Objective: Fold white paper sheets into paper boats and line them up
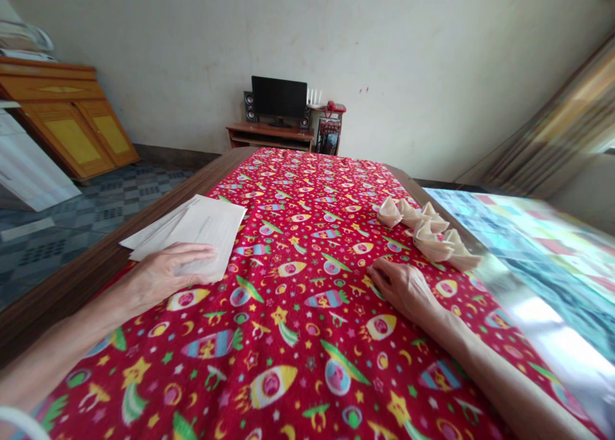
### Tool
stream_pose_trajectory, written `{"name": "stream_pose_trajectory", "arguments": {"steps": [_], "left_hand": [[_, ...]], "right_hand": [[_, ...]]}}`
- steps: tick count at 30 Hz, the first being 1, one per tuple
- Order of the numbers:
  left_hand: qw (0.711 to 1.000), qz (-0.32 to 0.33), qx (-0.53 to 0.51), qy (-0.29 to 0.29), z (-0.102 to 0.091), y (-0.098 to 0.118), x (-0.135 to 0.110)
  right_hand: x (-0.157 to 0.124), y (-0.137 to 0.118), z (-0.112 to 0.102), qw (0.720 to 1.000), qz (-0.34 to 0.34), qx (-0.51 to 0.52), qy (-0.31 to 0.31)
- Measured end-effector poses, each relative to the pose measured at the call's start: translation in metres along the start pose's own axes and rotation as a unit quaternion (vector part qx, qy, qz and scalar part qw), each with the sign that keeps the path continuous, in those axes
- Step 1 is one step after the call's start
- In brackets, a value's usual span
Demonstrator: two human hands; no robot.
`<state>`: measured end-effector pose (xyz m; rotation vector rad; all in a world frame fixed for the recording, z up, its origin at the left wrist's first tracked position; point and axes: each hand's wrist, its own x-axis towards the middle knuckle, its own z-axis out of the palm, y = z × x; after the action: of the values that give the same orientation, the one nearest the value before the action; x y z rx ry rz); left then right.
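My left hand (175, 267) lies on the near corner of a fanned stack of off-white paper sheets (216, 222). Its fingers are stretched out, with the thumb apart from them along the near edge. Faint marks show on the top sheet. On the right, my right hand (401, 285) rests on the red patterned cloth (307, 337), fingers curled in, and nothing shows in them. Just beyond it sit several folded paper pieces (432, 238) of the same pale colour, with pointed ends, grouped near the table's right edge.
The cloth covers most of a dark wooden table (211, 174). Past its far end stand a monitor (279, 97), speakers and a red telephone (335, 107). A wooden cabinet (72, 129) is at far left. A bed with a coloured cover (523, 235) lies along the right.
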<state>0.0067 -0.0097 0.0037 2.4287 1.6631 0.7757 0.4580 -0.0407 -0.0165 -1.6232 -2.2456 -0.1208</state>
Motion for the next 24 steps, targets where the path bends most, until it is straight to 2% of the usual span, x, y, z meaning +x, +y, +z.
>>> {"name": "stream_pose_trajectory", "arguments": {"steps": [4, 9, 16, 20, 24], "left_hand": [[0.998, 0.024, -0.044, -0.028, 0.005, -0.009, -0.004], [0.995, -0.006, -0.098, -0.023, 0.008, -0.007, -0.009], [0.998, 0.001, -0.062, -0.021, 0.003, 0.0, -0.009], [0.997, 0.035, -0.071, -0.003, 0.001, 0.015, -0.007], [0.992, 0.081, -0.094, -0.013, 0.005, 0.046, -0.003]], "right_hand": [[0.0, -0.001, -0.001, 1.0, 0.002, 0.0, 0.0], [0.0, -0.001, -0.002, 1.0, 0.004, 0.0, -0.003], [0.0, -0.001, -0.001, 1.0, 0.003, 0.003, -0.003], [0.0, -0.001, -0.002, 1.0, 0.002, -0.001, -0.001], [0.001, -0.002, -0.002, 1.0, -0.004, -0.005, 0.004]]}}
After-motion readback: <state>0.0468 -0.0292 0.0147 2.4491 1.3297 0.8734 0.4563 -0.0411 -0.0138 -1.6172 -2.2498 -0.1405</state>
